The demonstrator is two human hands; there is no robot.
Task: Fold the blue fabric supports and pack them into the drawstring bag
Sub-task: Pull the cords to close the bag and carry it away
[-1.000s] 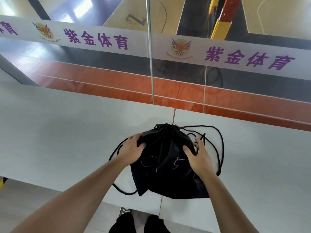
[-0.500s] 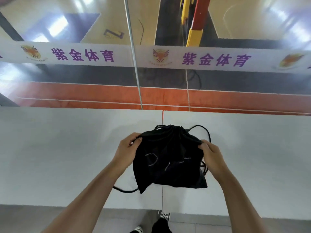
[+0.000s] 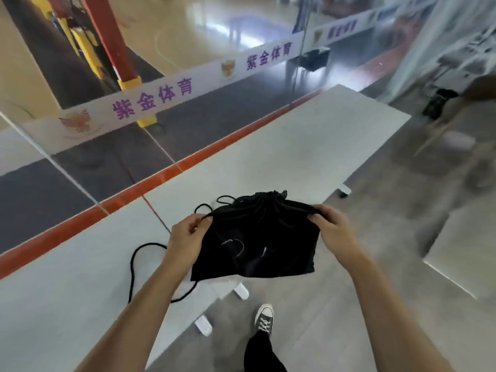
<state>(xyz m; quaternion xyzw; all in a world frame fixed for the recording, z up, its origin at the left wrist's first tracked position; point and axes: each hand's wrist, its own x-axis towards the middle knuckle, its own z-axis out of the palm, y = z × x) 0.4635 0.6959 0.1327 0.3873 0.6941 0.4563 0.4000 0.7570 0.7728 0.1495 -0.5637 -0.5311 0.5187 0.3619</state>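
Above table [image 3: 308, 146], bag [image 3: 257, 237] between hands [image 3: 188, 237].

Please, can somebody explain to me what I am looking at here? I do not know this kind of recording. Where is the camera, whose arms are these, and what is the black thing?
There is no machine here. The camera is worn on a person's head and looks forward and down, so the two bare arms are the wearer's own. The left hand and the right hand each pinch an upper corner of a black drawstring bag, holding it up over the near edge of a white table. The bag's mouth is cinched shut at the top. Its black cord trails in a loop onto the table. Below, you see the person's grey shoe on the floor. No blue fabric shows; I cannot tell whether it is inside.
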